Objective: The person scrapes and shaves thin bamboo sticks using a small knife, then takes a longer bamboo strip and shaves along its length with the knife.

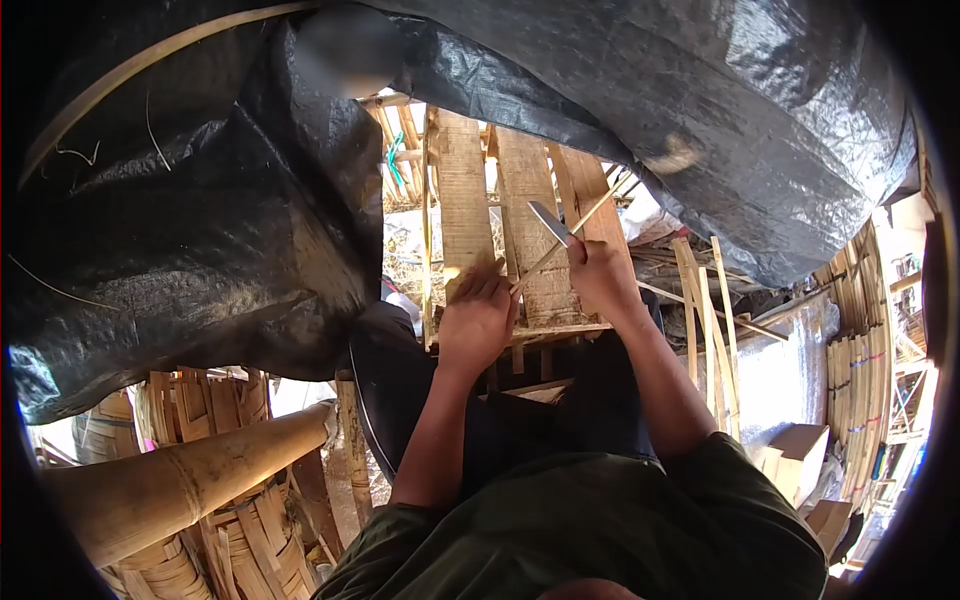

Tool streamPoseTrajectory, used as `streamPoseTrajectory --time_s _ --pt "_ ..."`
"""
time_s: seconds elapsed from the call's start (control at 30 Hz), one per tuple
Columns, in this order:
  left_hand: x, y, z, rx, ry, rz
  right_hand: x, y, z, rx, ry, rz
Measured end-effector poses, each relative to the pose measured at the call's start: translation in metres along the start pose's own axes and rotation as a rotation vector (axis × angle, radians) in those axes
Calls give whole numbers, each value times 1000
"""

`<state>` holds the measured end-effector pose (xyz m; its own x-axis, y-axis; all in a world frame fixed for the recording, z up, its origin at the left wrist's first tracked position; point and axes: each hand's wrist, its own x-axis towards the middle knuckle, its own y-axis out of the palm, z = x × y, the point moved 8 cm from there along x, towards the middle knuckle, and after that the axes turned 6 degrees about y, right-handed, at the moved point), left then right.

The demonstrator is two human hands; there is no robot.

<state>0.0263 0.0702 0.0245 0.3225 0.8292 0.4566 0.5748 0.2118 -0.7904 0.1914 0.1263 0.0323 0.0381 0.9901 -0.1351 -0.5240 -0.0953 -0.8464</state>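
My right hand (pixel 604 276) is closed around a knife (pixel 549 221), its handle hidden in the fist and its blade pointing up and to the left. A thin pale bamboo strip (pixel 540 264) runs slantwise from my left hand, past the blade, to the upper right. My left hand (pixel 482 308), back upward and slightly blurred at the fingers, is closed on the strip's lower end. Both hands are above a slatted wooden bench (pixel 462 190) in front of my knees. Whether the blade touches the strip I cannot tell.
Black plastic sheeting (pixel 190 220) hangs at the left and across the top. A thick bamboo pole (pixel 200 480) lies at lower left, above woven baskets (pixel 250 540). Upright bamboo strips (pixel 712 330) stand to the right, with a cardboard box (pixel 796 460) and bundled slats (pixel 858 380) beyond.
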Motion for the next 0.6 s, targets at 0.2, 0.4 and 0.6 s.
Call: streamPoseTrajectory --time_s 0.2,0.4,0.6 --pt "0 -2 1 24 17 3 -2 14 0 105 -34 24" --pt "3 -4 4 9 21 -14 -32 9 39 79 -199 -143" --pt "5 -6 5 -19 -5 8 -22 6 27 103 -149 -248"
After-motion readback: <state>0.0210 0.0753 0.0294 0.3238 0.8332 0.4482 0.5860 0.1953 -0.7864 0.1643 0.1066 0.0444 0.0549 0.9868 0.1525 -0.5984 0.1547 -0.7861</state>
